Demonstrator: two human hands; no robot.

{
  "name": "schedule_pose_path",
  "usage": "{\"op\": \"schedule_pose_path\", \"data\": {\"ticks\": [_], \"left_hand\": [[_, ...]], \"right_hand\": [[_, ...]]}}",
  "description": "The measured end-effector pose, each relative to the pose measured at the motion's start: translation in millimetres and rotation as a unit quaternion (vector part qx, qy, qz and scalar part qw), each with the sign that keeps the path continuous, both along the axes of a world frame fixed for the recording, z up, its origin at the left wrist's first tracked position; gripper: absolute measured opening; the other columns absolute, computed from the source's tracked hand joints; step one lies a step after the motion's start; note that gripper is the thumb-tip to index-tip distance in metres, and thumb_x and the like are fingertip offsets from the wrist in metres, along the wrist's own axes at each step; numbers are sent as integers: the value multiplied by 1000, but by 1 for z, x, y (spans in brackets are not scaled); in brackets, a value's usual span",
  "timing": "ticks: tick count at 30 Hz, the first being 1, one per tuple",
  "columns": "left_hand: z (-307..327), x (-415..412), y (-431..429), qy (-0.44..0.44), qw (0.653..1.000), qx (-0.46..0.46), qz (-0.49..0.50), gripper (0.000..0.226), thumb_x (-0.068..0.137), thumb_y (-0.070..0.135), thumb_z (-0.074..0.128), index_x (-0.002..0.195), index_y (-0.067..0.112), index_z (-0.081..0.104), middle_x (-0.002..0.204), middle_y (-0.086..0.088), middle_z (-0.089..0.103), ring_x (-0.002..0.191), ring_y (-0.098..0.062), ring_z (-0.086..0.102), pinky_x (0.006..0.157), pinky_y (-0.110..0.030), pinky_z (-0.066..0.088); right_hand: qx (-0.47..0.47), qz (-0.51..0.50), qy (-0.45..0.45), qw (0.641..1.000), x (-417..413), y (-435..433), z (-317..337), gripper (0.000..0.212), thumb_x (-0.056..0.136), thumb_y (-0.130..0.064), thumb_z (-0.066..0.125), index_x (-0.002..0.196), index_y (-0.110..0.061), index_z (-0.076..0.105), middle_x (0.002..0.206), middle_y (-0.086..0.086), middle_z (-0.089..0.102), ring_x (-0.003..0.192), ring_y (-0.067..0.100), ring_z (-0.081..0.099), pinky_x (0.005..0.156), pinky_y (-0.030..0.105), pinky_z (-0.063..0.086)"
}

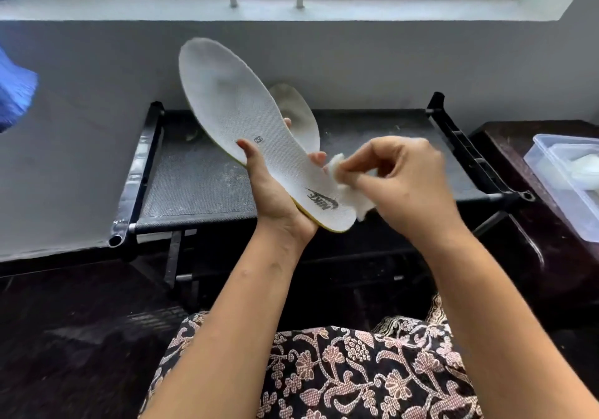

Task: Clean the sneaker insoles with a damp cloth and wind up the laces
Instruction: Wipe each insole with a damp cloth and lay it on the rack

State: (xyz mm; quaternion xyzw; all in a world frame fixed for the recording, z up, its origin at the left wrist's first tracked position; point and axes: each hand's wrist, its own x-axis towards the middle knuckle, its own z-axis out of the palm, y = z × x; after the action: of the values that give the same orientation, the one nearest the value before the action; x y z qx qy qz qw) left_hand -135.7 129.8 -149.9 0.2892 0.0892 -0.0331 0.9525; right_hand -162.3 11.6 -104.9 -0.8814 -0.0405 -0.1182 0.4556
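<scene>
Head view: insole (pixel 233 104) gripped midway by curled left hand (pixel 275 191), cloth (pixel 350 188) pinched by right hand (pixel 408 178) at near end; firm wiping could lever the insole loose

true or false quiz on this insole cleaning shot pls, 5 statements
1. The left hand holds the white insole from beneath. True.
2. The right hand is empty. False: it pinches a white cloth against the insole's near edge.
3. A second insole shows behind the held one. True.
4. The clear plastic tub sits on the black rack. False: it sits on the dark table to the right of the rack.
5. The printed logo is at the far end of the held insole. False: it is at the near end, by the cloth.
</scene>
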Motion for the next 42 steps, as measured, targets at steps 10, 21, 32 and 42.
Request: {"op": "schedule_pose_path", "data": {"ticks": [10, 21, 32, 42], "left_hand": [[-8, 5, 1, -28, 993, 78, -78, 80, 76, 85, 12, 117, 32, 54, 69, -7, 58, 75, -29, 64, 87, -52, 46], [-7, 1, -5, -67, 968, 54, -235, 93, 78, 83, 9, 119, 17, 61, 102, -11, 63, 92, -28, 62, 76, -40, 51], [-13, -9, -16, -52, 919, 38, -390, 85, 79, 82, 12, 116, 17, 52, 79, -9, 67, 58, -25, 64, 50, -31, 53], [-14, -24, -25, -48, 871, 104, -478, 84, 84, 76, 19, 116, 10, 60, 98, -17, 66, 63, -30, 64, 60, -40, 56]], "right_hand": [[-147, -102, -60, 982, 11, -17, -17, 15, 83, -38, 71, 74, -26, 72, 72, -12, 68, 74, 5, 64, 68, 25, 52], [-69, 131, -24, 989, -3, -7, -2, 7, 73, -20, 78, 74, -25, 73, 72, -10, 71, 70, 5, 64, 71, 22, 48], [-106, 41, -30, 993, 1, -14, -3, 3, 77, -23, 75, 75, -25, 75, 72, -12, 71, 73, 3, 65, 68, 16, 50], [-40, -127, -62, 989, 34, -53, -20, 18, 79, -8, 70, 73, -25, 70, 78, -7, 72, 70, 2, 64, 73, 7, 46]]}}
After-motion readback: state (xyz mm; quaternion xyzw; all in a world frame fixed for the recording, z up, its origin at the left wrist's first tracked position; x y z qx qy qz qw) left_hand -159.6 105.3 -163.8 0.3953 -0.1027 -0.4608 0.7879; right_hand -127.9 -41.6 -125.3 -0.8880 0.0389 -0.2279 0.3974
